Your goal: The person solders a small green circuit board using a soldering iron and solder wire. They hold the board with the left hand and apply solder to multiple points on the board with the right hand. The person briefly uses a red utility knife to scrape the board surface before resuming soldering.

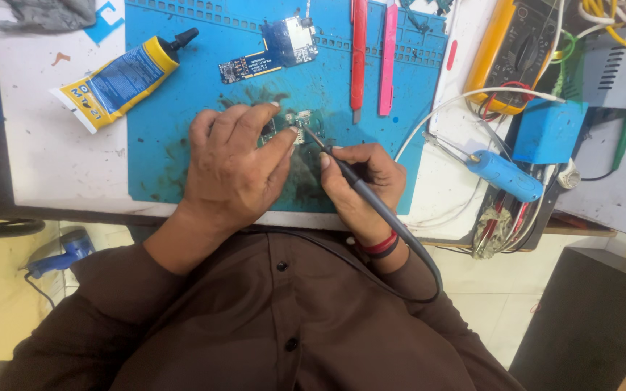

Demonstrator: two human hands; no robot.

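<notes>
1. Cluttered white surface (52, 152) with a blue work mat (182, 87) on it, pretty smudged in the middle.
2. Left hand (233, 163) lies over a small circuit board (295, 130) mid-mat, fingers (278, 145) pressed down on it to pin it.
3. Right hand (360, 181) has its fingers pinched around a grey soldering iron (360, 190), tip touching the board.
4. Glue tube (121, 80), another board (269, 51) and a yellow multimeter (508, 54) sit around.

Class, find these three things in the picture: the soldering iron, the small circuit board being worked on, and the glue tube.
soldering iron (360, 190), head view, on its grey handle in the right hand.
small circuit board (300, 122), head view, on the part showing past the left hand's fingers.
glue tube (121, 80), head view, on the blue label.
</notes>
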